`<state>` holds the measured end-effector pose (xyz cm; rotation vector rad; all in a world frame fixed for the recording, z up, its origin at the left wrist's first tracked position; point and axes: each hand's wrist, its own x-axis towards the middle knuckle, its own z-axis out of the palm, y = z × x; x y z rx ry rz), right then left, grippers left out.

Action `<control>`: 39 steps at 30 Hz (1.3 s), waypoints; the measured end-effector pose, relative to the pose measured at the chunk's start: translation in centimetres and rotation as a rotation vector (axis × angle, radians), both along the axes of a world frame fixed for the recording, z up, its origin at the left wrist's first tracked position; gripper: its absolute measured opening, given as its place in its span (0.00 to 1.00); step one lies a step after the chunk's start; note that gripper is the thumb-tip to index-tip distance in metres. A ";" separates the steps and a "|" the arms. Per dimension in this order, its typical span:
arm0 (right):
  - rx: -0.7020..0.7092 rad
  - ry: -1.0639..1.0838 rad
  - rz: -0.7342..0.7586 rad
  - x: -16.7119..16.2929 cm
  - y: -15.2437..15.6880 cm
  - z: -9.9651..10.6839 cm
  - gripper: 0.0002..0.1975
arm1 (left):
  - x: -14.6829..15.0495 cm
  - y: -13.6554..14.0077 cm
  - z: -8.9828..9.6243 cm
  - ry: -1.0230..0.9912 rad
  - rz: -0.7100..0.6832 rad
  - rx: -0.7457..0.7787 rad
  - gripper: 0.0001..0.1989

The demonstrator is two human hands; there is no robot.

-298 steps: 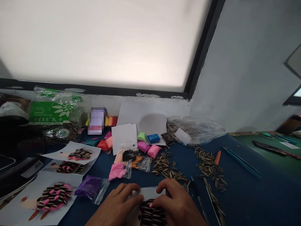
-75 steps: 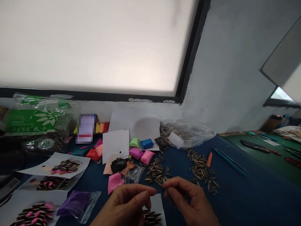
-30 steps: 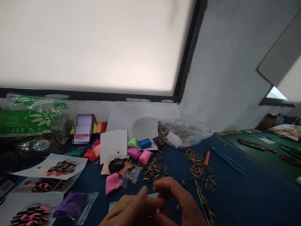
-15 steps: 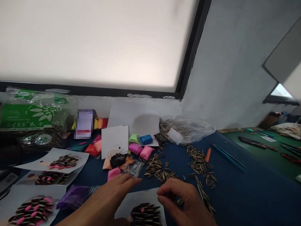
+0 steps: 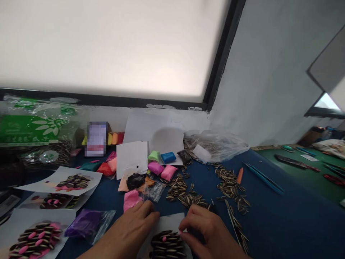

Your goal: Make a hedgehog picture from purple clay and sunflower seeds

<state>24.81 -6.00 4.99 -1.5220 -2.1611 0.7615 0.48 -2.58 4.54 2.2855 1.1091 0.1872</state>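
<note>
On the table's near edge lies a white sheet of paper (image 5: 172,218) bearing a hedgehog-like shape of dark striped sunflower seeds (image 5: 168,246), with one pink dot (image 5: 164,239) on it. My right hand (image 5: 207,230) hovers at the sheet's right side, thumb and forefinger pinched on a tiny pink bit of clay (image 5: 180,232). At the left edge of the sheet, my left hand (image 5: 134,226) is closed, its fingers bent and together against the paper; its thumb is hidden. Pink clay (image 5: 131,200) lies just beyond it.
Loose sunflower seeds (image 5: 179,189) lie beyond my hands, with tweezers (image 5: 262,178) to the right. Finished-looking seed pictures (image 5: 40,237) and a purple clay packet (image 5: 84,223) are at left. Several coloured packets (image 5: 168,173) and a clear seed bag (image 5: 212,147) stand near the wall.
My left hand has curled its fingers and come down onto the sheet's left edge. My right hand has shifted slightly, and a pink bit now shows at its fingertips. The view has tilted a little.
</note>
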 end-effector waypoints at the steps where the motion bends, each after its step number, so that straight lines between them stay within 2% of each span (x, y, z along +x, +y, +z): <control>1: -0.005 -0.003 0.003 0.0 0.0 0.0 0.06 | 0.0 0.0 0.0 -0.002 -0.006 0.004 0.33; 7: 0.011 -0.012 0.062 -0.2 0.3 -0.3 0.08 | -0.3 -0.1 -0.2 -0.077 0.010 0.016 0.31; 18: 0.135 -0.070 0.095 0.0 0.0 -1.6 0.09 | -0.2 -0.1 -0.3 -0.092 0.008 0.027 0.27; 26: 0.136 -0.052 0.096 0.0 0.1 -1.7 0.08 | -0.2 -0.1 -0.1 -0.058 -0.002 0.015 0.32; 33: 0.147 -0.073 0.112 -0.1 0.1 -1.4 0.10 | -0.5 -0.1 -0.8 -0.121 0.010 0.029 0.28; 39: 0.135 -0.061 0.093 -0.2 0.1 -1.6 0.09 | -0.1 0.1 -0.2 -0.084 -0.004 0.033 0.29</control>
